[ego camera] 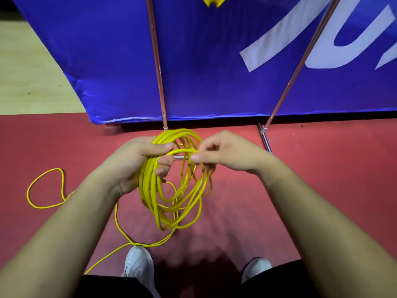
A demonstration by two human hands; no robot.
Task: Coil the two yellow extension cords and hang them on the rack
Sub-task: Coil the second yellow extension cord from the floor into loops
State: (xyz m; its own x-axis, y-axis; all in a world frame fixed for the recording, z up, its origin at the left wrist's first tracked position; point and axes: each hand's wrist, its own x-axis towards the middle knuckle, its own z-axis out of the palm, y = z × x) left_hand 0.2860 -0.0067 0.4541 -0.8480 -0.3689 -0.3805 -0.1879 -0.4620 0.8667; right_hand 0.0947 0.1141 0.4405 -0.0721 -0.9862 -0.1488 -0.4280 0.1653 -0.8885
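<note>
A yellow extension cord (171, 190) hangs as a coil of several loops in front of me. My left hand (137, 164) is closed around the left side of the coil. My right hand (223, 153) pinches a strand at the coil's top between thumb and forefinger. The uncoiled tail (43, 188) trails down from the coil onto the red floor and lies in a loose loop at the left. The rack's two metal poles (158, 67) rise ahead, in front of a blue banner. A yellow object (212, 1) hangs at the top edge, cut off by the frame.
A blue banner (214, 61) with white lettering stands close behind the rack poles. The rack's metal foot bar (265, 140) lies on the red floor (322, 168) at the right. My two grey shoes (139, 263) stand near the cord's tail. Pale flooring lies at the far left.
</note>
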